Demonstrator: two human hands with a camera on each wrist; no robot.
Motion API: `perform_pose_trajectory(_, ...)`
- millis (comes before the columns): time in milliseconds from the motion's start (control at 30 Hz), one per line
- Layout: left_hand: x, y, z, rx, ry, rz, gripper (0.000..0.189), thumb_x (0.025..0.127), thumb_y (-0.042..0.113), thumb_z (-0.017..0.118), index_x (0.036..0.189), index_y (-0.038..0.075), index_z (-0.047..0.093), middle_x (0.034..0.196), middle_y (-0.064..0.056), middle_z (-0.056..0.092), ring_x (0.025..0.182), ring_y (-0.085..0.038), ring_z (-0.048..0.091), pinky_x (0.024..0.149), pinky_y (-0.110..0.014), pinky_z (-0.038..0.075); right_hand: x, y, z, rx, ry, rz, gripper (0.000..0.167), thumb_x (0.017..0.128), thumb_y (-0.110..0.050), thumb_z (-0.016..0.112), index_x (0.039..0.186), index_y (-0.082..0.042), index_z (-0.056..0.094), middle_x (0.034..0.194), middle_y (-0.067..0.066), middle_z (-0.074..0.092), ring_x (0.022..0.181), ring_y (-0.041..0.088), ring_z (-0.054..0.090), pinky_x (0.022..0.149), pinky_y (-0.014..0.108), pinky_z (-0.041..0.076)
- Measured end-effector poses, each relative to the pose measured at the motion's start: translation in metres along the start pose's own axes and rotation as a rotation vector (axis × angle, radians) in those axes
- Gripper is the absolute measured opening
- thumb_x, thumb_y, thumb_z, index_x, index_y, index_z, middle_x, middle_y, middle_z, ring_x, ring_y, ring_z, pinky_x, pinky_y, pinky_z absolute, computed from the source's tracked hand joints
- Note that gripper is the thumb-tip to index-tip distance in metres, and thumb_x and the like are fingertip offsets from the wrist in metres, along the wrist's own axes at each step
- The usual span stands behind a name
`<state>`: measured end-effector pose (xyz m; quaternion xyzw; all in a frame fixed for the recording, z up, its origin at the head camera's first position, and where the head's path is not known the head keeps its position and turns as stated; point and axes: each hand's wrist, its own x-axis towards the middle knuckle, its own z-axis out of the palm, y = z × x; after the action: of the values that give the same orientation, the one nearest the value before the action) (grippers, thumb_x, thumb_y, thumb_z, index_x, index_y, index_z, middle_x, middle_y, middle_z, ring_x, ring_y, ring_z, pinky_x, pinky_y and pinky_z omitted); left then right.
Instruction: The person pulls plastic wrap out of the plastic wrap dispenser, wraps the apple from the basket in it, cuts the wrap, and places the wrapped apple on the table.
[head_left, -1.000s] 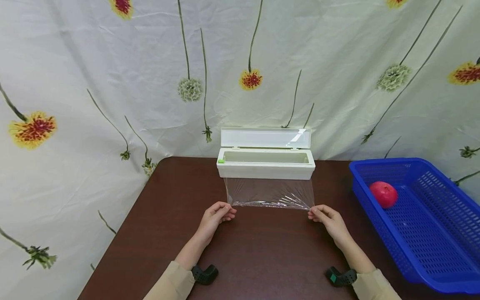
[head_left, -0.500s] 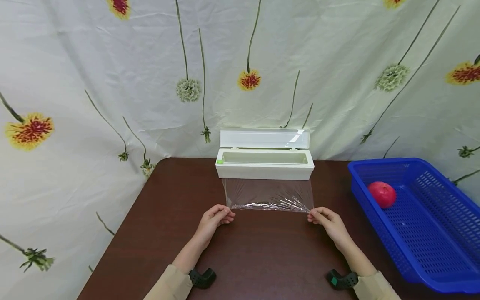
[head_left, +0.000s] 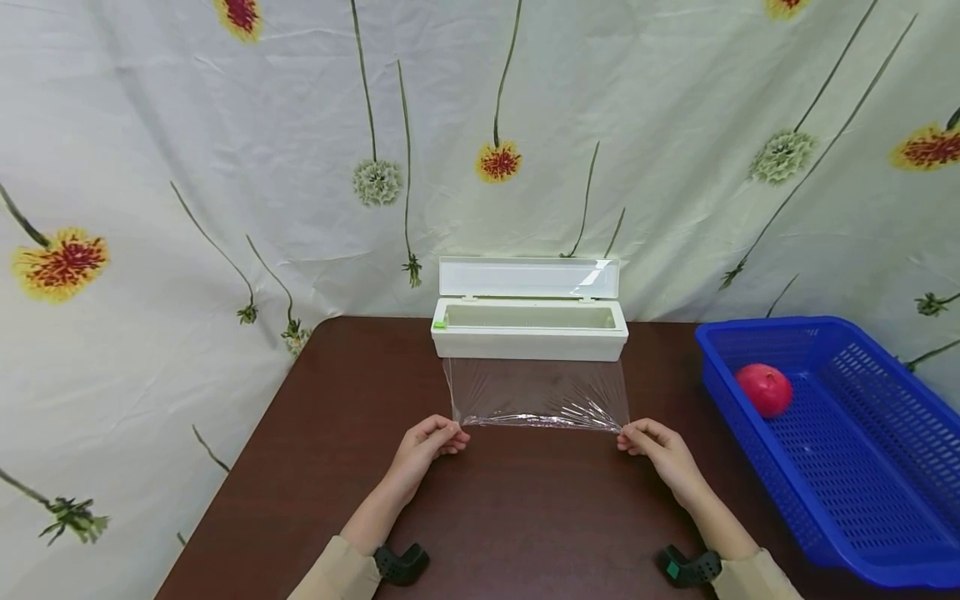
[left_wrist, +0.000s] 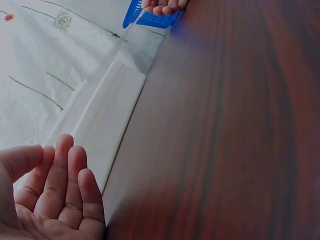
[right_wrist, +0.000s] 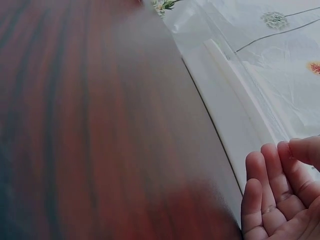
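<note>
Left hand [head_left: 423,450] and right hand [head_left: 660,450] have both eased further from the far edge of the dark brown wood-grain worktop [head_left: 525,500], taking the clear plastic film [head_left: 536,392] along. Each one's pinching a near corner of it. Round red fruit [head_left: 764,390] sits in the blue plastic mesh basket [head_left: 855,467] on the right side. Film runs back to the long, open white box [head_left: 529,343] at the far edge.

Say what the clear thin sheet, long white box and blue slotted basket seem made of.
Clear thin sheet: probably plastic film, glossy, wrinkling and glinting along its near edge.
Long white box: likely rigid plastic, smooth; its raised lid shows a bright reflection.
Blue slotted basket: likely moulded plastic, low sheen; its openings repeat evenly.
</note>
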<state>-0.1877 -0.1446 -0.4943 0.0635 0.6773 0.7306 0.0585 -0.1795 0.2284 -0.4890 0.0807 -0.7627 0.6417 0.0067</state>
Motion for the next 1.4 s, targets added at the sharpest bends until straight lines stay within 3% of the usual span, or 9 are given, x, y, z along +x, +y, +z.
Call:
perform_pose_trajectory(267,-0.007,0.005,0.000,0.018,-0.028,0.008,0.027,0.095,0.016,0.057,0.099,-0.010,0.057,0.090,-0.010,0.068,0.082,-0.015,0.064,0.077,-0.028,0.052,-0.003,0.001,-0.001,-0.003,-0.012,-0.015,0.026,0.096,-0.012,0.053,0.097,0.013,0.059,0.088,0.016,0.066,0.078,0.009,0.064,0.070,0.024,0.052)
perform_pose_trajectory(567,-0.008,0.001,-0.002,0.033,-0.053,0.024,0.031,0.094,0.018,0.057,0.098,-0.013,0.056,0.088,-0.009,0.068,0.082,-0.016,0.065,0.077,-0.028,0.052,-0.006,0.000,-0.003,0.004,-0.045,-0.053,0.024,0.096,-0.009,0.052,0.095,0.014,0.058,0.087,0.018,0.066,0.078,0.008,0.064,0.070,0.025,0.052)
perform_pose_trajectory(967,-0.010,0.002,-0.002,0.042,-0.038,0.040,0.027,0.094,0.011,0.056,0.095,-0.016,0.057,0.083,-0.009,0.069,0.077,-0.015,0.066,0.074,-0.027,0.053,-0.010,0.001,-0.007,-0.001,-0.078,-0.084,0.020,0.096,-0.007,0.052,0.092,0.012,0.059,0.083,0.006,0.067,0.077,0.010,0.063,0.069,0.024,0.052)
perform_pose_trajectory(1400,-0.011,0.001,-0.002,0.044,-0.025,0.095,0.021,0.093,0.003,0.053,0.086,-0.017,0.056,0.074,-0.005,0.069,0.070,-0.015,0.066,0.068,-0.027,0.052,-0.012,0.002,-0.008,0.004,-0.128,-0.143,0.018,0.096,-0.003,0.050,0.089,0.012,0.059,0.080,0.003,0.067,0.076,0.010,0.063,0.067,0.023,0.051)
